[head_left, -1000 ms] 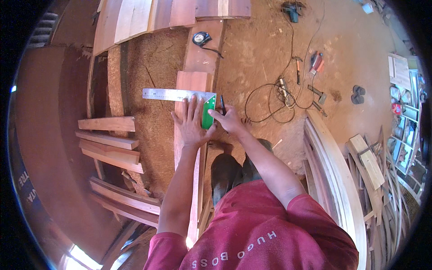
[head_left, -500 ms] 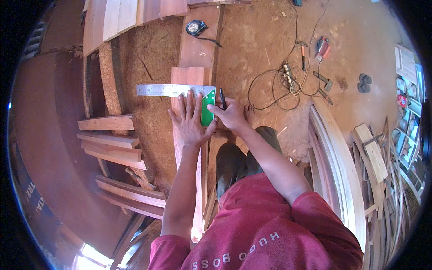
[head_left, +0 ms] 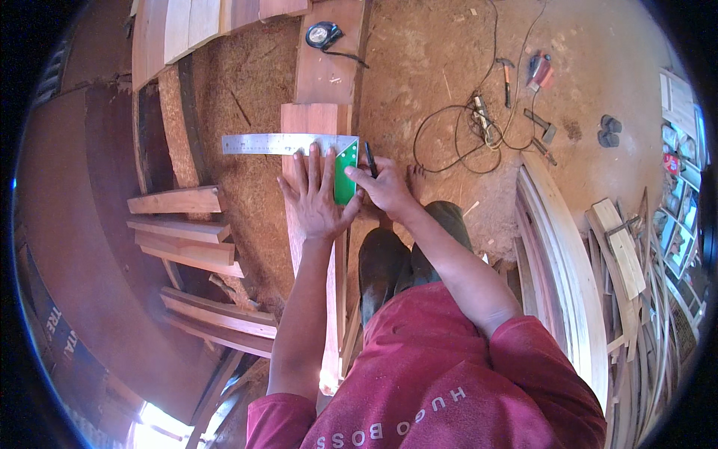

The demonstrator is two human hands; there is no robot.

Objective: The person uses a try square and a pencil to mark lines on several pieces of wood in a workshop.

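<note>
A try square with a metal blade (head_left: 258,144) and a green handle (head_left: 345,176) lies across a reddish wooden plank (head_left: 308,118). The blade sticks out past the plank's left edge, while the handle rests along the right edge. My left hand (head_left: 316,206) is spread flat on the plank, fingertips over the blade and thumb near the handle's lower end. My right hand (head_left: 389,185) grips a black pen (head_left: 369,159), pointing up and away, beside the handle. Its thumb touches the green handle; the other fingers are partly hidden below.
Beyond the plank, a tape measure (head_left: 323,34) lies on another board (head_left: 327,75). Cut timber pieces (head_left: 196,237) stand at left. On the dirt floor at right are a coiled cable (head_left: 458,166), a hammer (head_left: 506,82), a red power tool (head_left: 539,71) and stacked curved boards (head_left: 565,277).
The whole view has shifted slightly, so most things sit a little higher in it. Both hands keep nearly the same place on the square and plank, and the pen remains in my right hand.
</note>
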